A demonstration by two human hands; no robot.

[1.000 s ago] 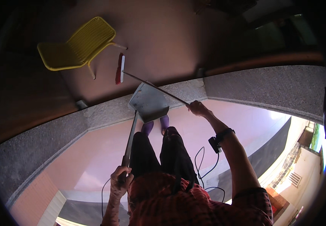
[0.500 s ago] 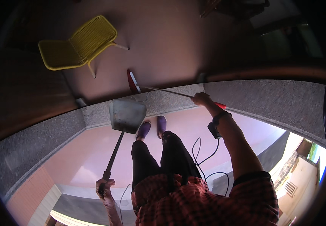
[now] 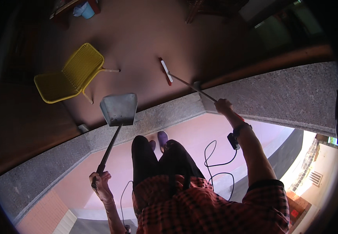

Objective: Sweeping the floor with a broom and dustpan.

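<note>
My left hand (image 3: 101, 185) is closed round the dark handle end of a long-handled dustpan (image 3: 119, 108). Its grey pan lies over the doorway's stone sill and the brown floor just beyond, with small dark specks inside. My right hand (image 3: 224, 105) grips the thin pole of a broom (image 3: 165, 71) whose narrow head is white and red. That head is at the brown floor inside, ahead and to the right of the pan, and apart from it. A red part of the broom's handle shows behind my right wrist.
A yellow woven chair (image 3: 75, 72) stands on the brown floor at the left. Farther back, a blue bin (image 3: 87, 10) is by a wooden piece of furniture. The raised speckled stone sill (image 3: 169, 106) crosses before my feet. A black cable (image 3: 212, 165) hangs by my right side.
The broom head has moved farther inside and to the right. The dustpan has moved forward from the sill's near side. My view has shifted, and a blue bin shows at the back.
</note>
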